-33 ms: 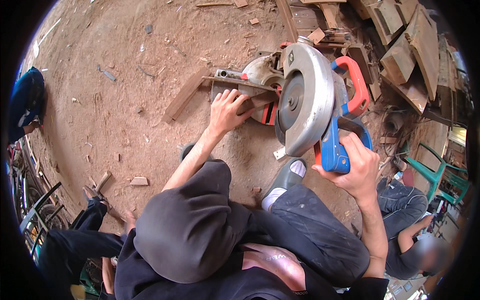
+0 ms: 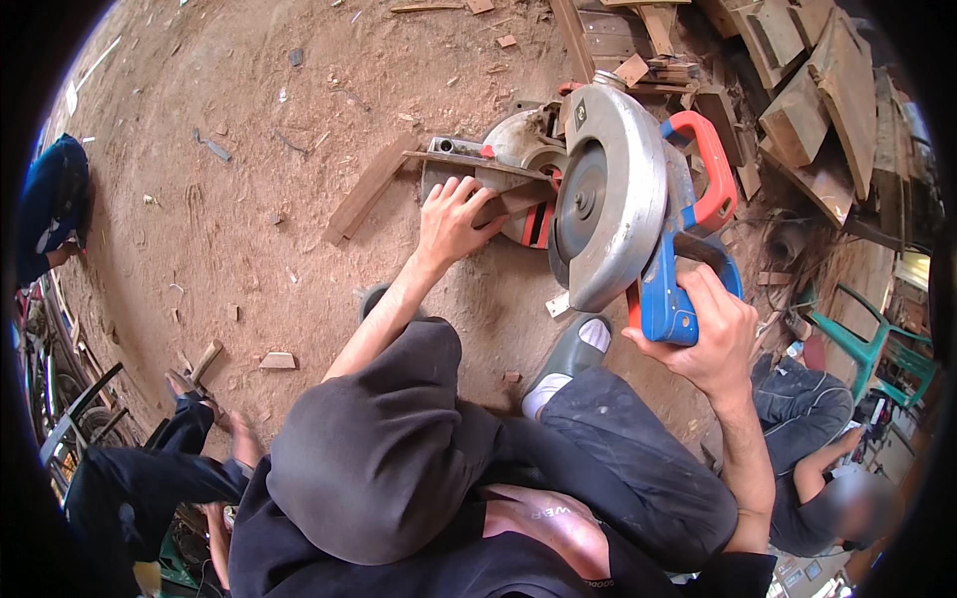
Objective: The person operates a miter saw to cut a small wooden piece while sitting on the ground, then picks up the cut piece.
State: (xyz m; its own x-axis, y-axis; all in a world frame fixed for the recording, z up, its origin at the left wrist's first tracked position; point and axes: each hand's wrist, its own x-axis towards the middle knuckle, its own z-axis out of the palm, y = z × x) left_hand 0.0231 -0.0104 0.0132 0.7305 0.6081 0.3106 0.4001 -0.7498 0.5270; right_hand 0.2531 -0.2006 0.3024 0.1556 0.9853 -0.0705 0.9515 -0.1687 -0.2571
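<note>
A miter saw (image 2: 638,199) stands on the dirt floor in front of me, its grey blade guard raised over the base. My right hand (image 2: 716,324) is wrapped around the saw's blue handle (image 2: 666,294), right of the blade. With its fingers bent, my left hand (image 2: 454,221) presses a short brown wood block (image 2: 520,196) on the saw's base, left of the blade. The block lies along the fence (image 2: 469,161). A red carrying handle (image 2: 710,169) tops the saw. Whether the blade spins cannot be told.
A wooden plank (image 2: 369,189) lies left of the saw. Stacked boards (image 2: 832,100) fill the far right. Small offcuts, such as one block (image 2: 278,361), dot the dirt. Other people are at the left edge, lower left and lower right; a green chair (image 2: 852,329) stands at right.
Both my hands and the saw stay in place. At the lower left, another person's leg and bare foot have shifted slightly.
</note>
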